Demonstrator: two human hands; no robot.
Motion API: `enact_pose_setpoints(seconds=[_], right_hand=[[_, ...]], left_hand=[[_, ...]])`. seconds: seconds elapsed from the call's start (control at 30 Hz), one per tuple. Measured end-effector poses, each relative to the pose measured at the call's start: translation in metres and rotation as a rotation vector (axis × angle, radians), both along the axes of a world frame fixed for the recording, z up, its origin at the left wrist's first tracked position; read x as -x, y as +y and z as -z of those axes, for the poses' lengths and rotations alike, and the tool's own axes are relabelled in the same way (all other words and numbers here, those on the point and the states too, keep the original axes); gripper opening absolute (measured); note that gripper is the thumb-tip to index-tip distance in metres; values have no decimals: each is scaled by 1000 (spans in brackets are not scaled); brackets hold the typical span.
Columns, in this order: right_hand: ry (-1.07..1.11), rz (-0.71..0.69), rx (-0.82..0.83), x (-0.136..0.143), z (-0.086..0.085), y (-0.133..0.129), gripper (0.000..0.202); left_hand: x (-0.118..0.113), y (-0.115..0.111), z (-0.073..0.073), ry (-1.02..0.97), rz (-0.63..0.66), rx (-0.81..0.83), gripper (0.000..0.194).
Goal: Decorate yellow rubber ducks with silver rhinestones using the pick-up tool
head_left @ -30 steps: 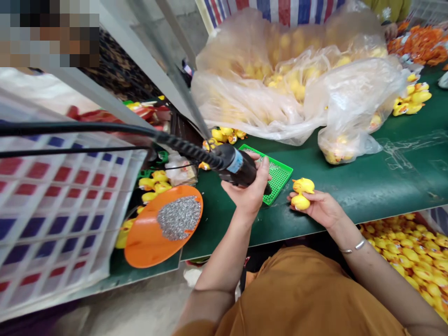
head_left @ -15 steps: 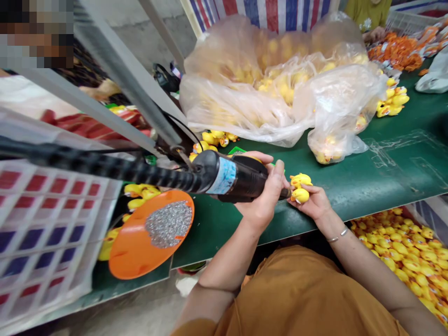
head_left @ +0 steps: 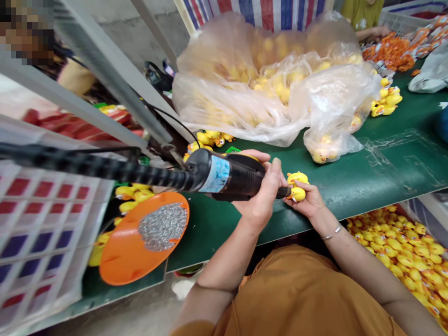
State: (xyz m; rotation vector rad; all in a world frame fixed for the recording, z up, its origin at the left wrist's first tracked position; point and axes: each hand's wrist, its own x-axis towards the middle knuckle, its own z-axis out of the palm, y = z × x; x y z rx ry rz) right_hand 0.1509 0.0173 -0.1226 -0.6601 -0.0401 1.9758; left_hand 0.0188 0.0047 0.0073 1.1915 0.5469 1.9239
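My left hand (head_left: 263,196) is wrapped round a black power screwdriver (head_left: 241,177) with a blue label, hung on a ribbed black arm from the left. Its tip meets the lower part of a yellow duck toy (head_left: 297,193), held between the fingers of my right hand (head_left: 311,203) above the green table (head_left: 210,224). Another yellow toy piece (head_left: 297,178) lies just above it in the same fingers. To the left, an orange dish (head_left: 129,252) holds a heap of small silvery screws (head_left: 163,226).
Behind my hands is a big clear bag (head_left: 224,102) of yellow ducks. Many ducks fill a bin (head_left: 425,221) at the lower right. A white crate (head_left: 94,205) and metal posts stand left. At the top right, a person's hand (head_left: 381,31) is near orange pieces (head_left: 395,53).
The whole view has shifted slightly, so most things appear a little further left. Both hands keep their holds, with the screwdriver tip still at the duck toy.
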Motion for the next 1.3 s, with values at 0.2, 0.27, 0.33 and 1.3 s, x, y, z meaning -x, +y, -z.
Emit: enact_pose_setpoints(seconds=[0.2, 0.27, 0.33, 1.3], right_hand=[[-21, -8, 20, 8, -8, 4, 24], [-55, -8, 49, 11, -10, 6, 23], [-100, -28, 67, 13, -12, 9, 23], [-304, 56, -69, 17, -15, 32, 33]], left_hand=[[-1, 4, 2, 13, -7, -3, 17], [-2, 6, 3, 30, -23, 30, 19], [-4, 8, 1, 37, -40, 55, 21], [-5, 29, -2, 15, -114, 160, 27]])
